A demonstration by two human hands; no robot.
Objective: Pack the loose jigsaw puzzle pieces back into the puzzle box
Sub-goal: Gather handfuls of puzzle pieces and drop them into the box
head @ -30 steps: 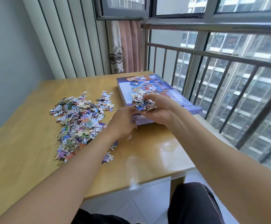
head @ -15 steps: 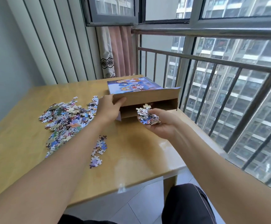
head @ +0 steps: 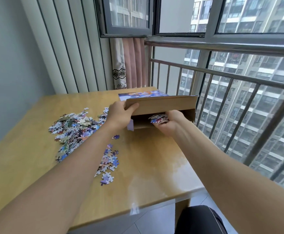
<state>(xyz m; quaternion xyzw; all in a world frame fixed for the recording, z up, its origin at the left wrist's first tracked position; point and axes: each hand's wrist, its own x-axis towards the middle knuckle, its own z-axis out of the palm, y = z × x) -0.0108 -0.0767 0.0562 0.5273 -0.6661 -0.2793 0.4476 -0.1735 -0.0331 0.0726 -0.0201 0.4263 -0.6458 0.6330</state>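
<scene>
Our left hand (head: 119, 114) grips the raised brown cardboard flap (head: 161, 104) of the blue picture-printed puzzle box (head: 191, 114); our right hand (head: 169, 123) cups a handful of colourful jigsaw pieces (head: 159, 118) inside its opening, while the loose pile (head: 75, 127) lies left on the wooden table (head: 154, 166).

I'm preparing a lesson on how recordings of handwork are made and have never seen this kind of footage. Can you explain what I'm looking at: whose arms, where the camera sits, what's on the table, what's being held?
No machine here: a person wears a camera on the head, looking forward and down, so both arms are their own. On the wooden table lies a pile of loose puzzle pieces, with a smaller cluster nearer the person. The left hand grips the raised lid of the puzzle box. The right hand holds a handful of pieces at the box opening. Behind are a railing and window.
</scene>
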